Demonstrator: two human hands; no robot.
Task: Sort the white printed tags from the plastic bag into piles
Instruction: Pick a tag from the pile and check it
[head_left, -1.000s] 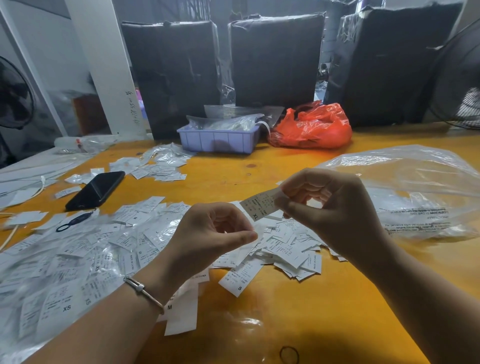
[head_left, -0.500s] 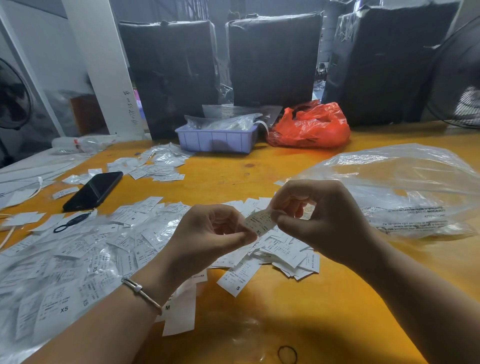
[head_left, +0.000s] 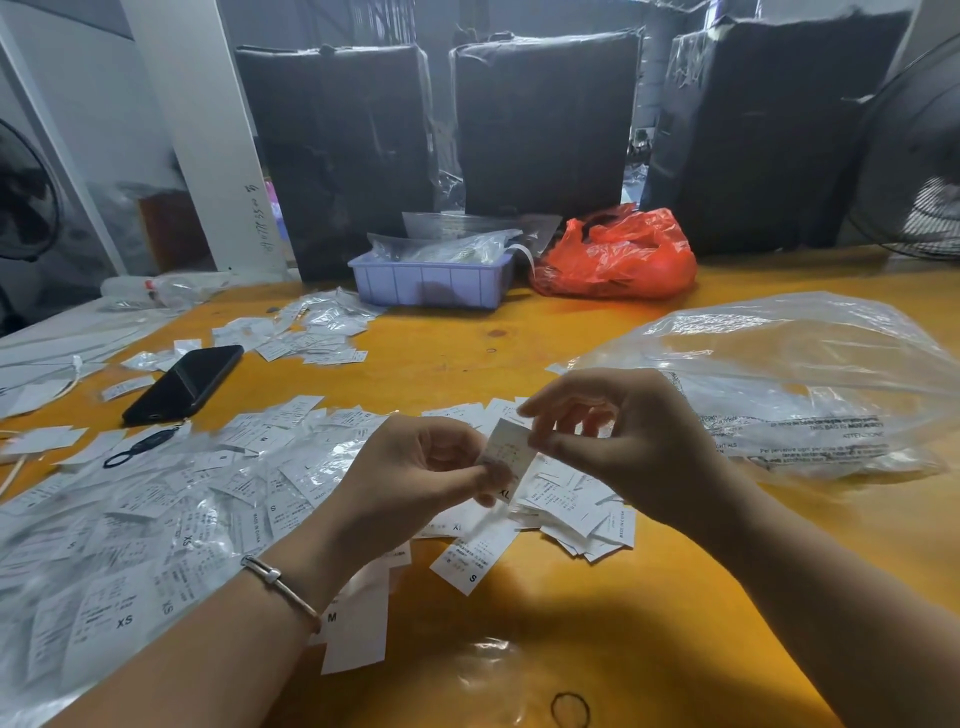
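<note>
A white printed tag (head_left: 506, 457) marked XL hangs above the table between both hands. My left hand (head_left: 415, 475) pinches its lower part with thumb and finger. My right hand (head_left: 618, 441) pinches its upper edge. Under the hands lies a loose pile of tags (head_left: 571, 509), with an S tag (head_left: 467, 558) at its near edge. A wide spread of tags (head_left: 156, 499), some in clear film, covers the table's left side. The clear plastic bag (head_left: 805, 384) lies at the right, just beyond my right hand.
A black phone (head_left: 184, 382) lies left of centre on the yellow table (head_left: 649, 623). Behind stand a purple tray (head_left: 431, 283), a red plastic bag (head_left: 618, 257) and black wrapped bundles (head_left: 545, 119). A black rubber band (head_left: 570, 709) lies near the front edge. A further tag pile (head_left: 306, 338) sits beyond the phone.
My right hand brought the tag down and left to my left hand, which now pinches it too. The tag has turned from lying level to hanging nearly upright.
</note>
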